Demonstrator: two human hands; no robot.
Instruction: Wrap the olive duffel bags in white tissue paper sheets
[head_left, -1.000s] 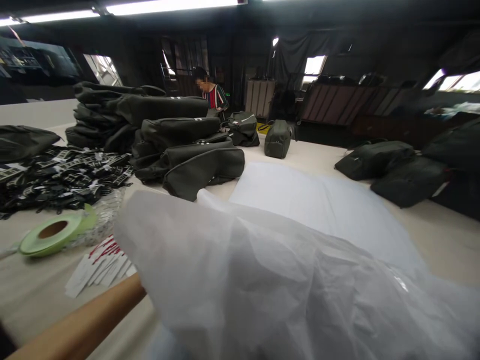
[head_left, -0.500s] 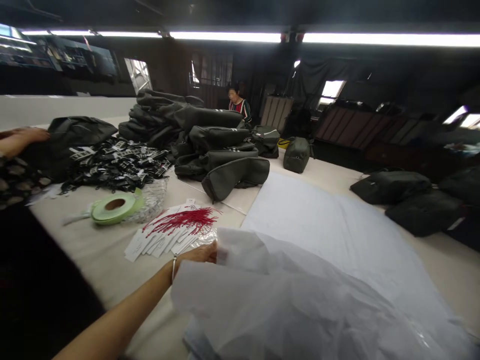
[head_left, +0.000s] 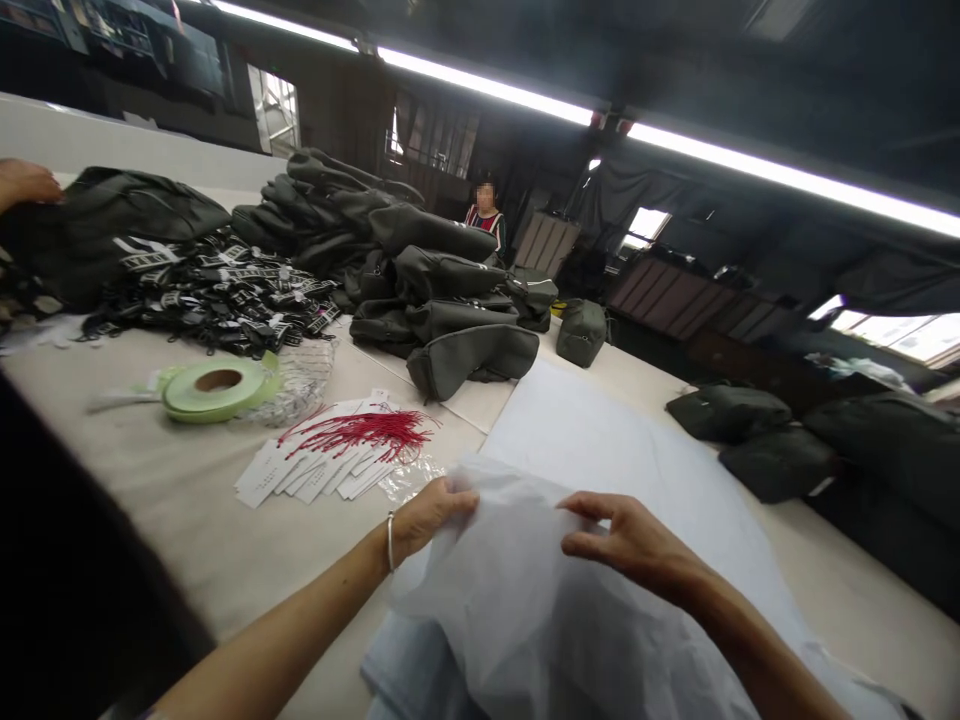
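My left hand (head_left: 435,515), with a bracelet at its wrist, pinches the upper left edge of a thin translucent white sheet (head_left: 517,580). Whether the sheet is tissue paper or plastic film I cannot tell. Over its right part is my right hand (head_left: 630,540), thumb and fingers apart, with nothing seen between them. Under the sheet lies flat white paper (head_left: 600,420), and bluish-white folded material (head_left: 412,660) shows at the bottom. White tags (head_left: 315,475) with red strings (head_left: 375,432) lie just beyond my left hand.
Dark bags (head_left: 472,360) are piled across the table (head_left: 300,560). A green tape roll (head_left: 217,388) and a heap of black-and-white straps (head_left: 225,290) lie left. Another person's hand (head_left: 30,183) touches a dark bag there. More bags (head_left: 780,460) sit right; a person (head_left: 486,215) is behind.
My right hand has come into view over the sheet, from the right. My left hand has shifted slightly right, still pinching the sheet's edge. The view has tilted.
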